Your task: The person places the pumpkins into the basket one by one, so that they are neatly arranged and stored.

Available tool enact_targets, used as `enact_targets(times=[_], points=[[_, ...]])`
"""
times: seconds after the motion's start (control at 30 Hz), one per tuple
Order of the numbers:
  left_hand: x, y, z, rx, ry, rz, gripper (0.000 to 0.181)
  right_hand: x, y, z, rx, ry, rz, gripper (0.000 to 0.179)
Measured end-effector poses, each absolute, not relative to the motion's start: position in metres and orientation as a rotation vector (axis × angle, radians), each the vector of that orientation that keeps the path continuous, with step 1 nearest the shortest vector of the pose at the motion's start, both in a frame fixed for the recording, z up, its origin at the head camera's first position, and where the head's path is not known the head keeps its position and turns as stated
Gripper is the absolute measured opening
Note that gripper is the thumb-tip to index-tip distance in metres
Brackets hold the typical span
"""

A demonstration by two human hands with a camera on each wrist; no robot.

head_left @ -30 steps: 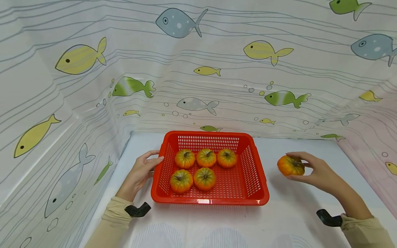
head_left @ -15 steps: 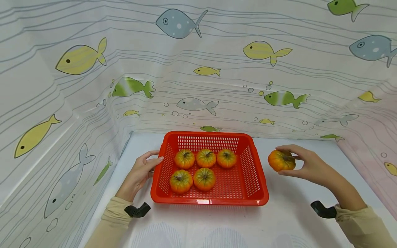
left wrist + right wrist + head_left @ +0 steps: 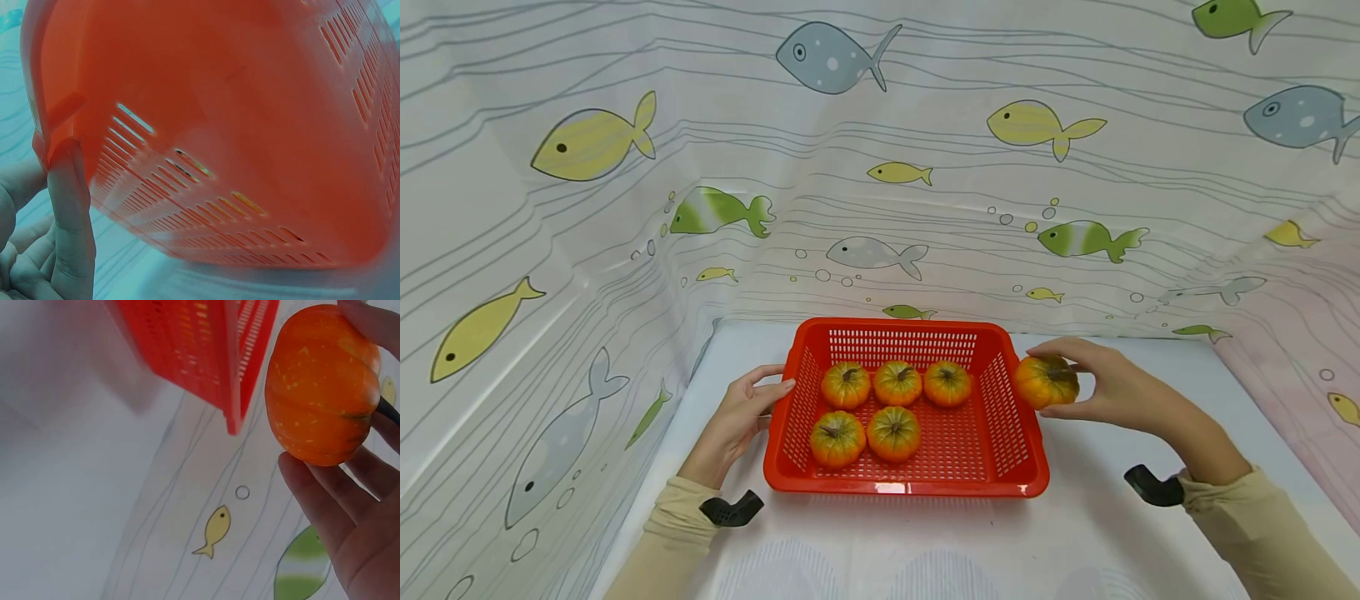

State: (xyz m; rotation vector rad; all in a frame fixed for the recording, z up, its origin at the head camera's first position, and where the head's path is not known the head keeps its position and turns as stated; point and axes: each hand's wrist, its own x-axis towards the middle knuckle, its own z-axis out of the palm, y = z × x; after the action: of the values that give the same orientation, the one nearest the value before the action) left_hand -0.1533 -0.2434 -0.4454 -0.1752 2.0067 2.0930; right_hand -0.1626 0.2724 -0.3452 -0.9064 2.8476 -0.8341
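Observation:
My right hand (image 3: 1108, 385) holds a small orange and green pumpkin (image 3: 1047, 382) between thumb and fingers. In the head view that pumpkin overlaps the right rim of the red plastic basket (image 3: 895, 488); the right wrist view shows the pumpkin (image 3: 322, 387) beside the basket wall (image 3: 187, 344), apart from it. Several similar pumpkins lie inside the basket, three in the back row, among them one pumpkin (image 3: 947, 383), and two in front. My left hand (image 3: 737, 421) pinches the basket's left rim. Close up in the left wrist view, a fingertip (image 3: 70, 187) presses the rim from outside.
The basket stands on a white table (image 3: 940, 542). A curtain (image 3: 955, 192) printed with fish and wavy lines hangs behind and on both sides. Black camera mounts sit on the left wrist (image 3: 732, 508) and the right wrist (image 3: 1153, 487).
My right hand has carried the pumpkin leftward and slightly up, from the table's right side to the basket's right rim. The left hand and basket stay in place.

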Motion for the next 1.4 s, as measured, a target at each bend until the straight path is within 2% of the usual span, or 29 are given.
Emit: enact_targets(times=[0.83, 1.4], points=[[-0.152, -0.244, -0.445, -0.155, 1.994, 2.104, 0.055, -0.176, 0.190, -0.341, -1.076, 2.581, -0.552, 0.060], [-0.151, -0.244, -0.444, -0.159, 1.997, 2.094, 0.057, -0.184, 0.143, -0.357, -1.019, 2.497, -0.218, 0.061]])
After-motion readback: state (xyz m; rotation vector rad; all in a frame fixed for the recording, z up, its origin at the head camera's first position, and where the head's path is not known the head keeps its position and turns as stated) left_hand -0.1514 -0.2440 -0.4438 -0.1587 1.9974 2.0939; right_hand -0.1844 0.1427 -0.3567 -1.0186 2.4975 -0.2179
